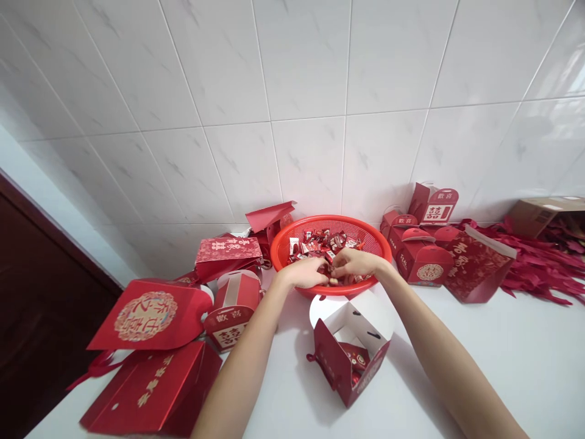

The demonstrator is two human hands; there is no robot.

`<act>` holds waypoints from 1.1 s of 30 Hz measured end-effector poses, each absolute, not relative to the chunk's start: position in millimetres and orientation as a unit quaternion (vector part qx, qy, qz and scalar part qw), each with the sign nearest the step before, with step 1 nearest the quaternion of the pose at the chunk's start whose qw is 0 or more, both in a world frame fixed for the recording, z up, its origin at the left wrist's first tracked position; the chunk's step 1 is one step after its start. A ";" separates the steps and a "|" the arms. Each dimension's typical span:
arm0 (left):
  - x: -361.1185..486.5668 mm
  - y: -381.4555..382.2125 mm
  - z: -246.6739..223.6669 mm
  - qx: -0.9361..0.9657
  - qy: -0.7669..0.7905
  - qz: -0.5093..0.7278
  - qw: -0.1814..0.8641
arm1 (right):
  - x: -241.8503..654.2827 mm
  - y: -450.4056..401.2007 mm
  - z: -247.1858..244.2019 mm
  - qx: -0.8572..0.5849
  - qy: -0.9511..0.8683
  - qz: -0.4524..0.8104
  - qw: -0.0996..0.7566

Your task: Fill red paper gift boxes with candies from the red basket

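Note:
A red plastic basket (329, 221) with perforated sides holds many wrapped candies (315, 242), mostly red and white. Both my hands reach into it and nearly meet. My left hand (308, 272) is closed, its fingers curled down among the candies. Opposite it, my right hand (354, 263) has bent, closed fingers too. What either hand pinches is too small to make out. Between my forearms stands an open red gift box (331, 360) with a white inside, a few red wrapped pieces (356, 355) at its bottom and a red ribbon on its side.
To the left are several red gift boxes, including a large open one (150, 378) and a smaller one with a handle (235, 299). More boxes (423, 259) stand at the right, beside dark red ribbons (539, 262) and a cardboard box (539, 213). A tiled wall (306, 158) backs the white table (503, 353).

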State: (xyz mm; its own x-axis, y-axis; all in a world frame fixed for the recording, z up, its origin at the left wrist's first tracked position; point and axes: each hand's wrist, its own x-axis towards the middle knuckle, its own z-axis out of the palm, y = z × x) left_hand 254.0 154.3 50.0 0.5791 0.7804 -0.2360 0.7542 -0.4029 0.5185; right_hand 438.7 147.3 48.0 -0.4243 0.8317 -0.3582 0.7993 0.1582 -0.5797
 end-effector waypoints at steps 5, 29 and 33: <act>251.1 157.0 47.2 0.815 0.470 0.093 0.325 | 446.8 152.2 41.1 -0.545 -0.699 0.423 0.189; 248.6 154.7 47.8 0.781 0.457 0.171 0.390 | 447.4 151.3 36.2 -0.514 -0.613 0.464 0.381; 249.9 156.1 45.8 0.784 0.462 0.169 0.378 | 451.2 148.7 42.3 -0.501 -0.640 0.440 0.380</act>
